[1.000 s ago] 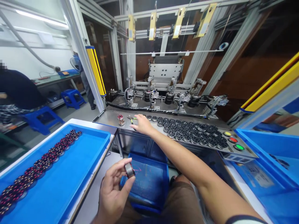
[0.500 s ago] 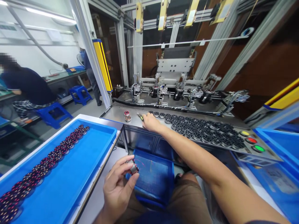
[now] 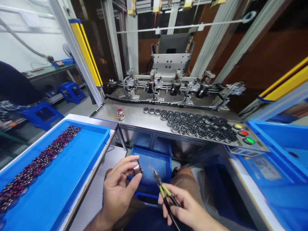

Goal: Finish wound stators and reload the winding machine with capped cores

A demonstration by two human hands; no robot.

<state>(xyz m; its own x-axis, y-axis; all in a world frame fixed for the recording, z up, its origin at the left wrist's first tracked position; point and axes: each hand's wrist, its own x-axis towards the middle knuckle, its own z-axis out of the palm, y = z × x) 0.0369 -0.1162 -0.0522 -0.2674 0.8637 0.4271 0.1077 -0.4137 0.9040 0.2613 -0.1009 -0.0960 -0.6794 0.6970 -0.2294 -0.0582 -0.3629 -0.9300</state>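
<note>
My left hand [image 3: 117, 192] pinches a small round wound motor part [image 3: 137, 168] between thumb and fingers, held above the small blue bin [image 3: 154, 162] at my lap. My right hand [image 3: 186, 208] grips a pair of small cutters with yellow-green handles [image 3: 161, 186], their tips pointing up toward the motor part, a short gap away. Both hands are closed around what they hold.
A large blue tray [image 3: 79, 160] at left carries a row of several red-wound parts [image 3: 43, 157]. The steel shelf [image 3: 139, 120] ahead bears many dark round housings [image 3: 197, 125], two small parts [image 3: 119, 114], and yellow, red, green buttons [image 3: 243, 133]. Another blue tray [image 3: 276, 144] sits right. A person sits far left.
My right hand has come back from the steel shelf to my lap, now holding the cutters picked up there. The left hand kept the motor part in about the same place.
</note>
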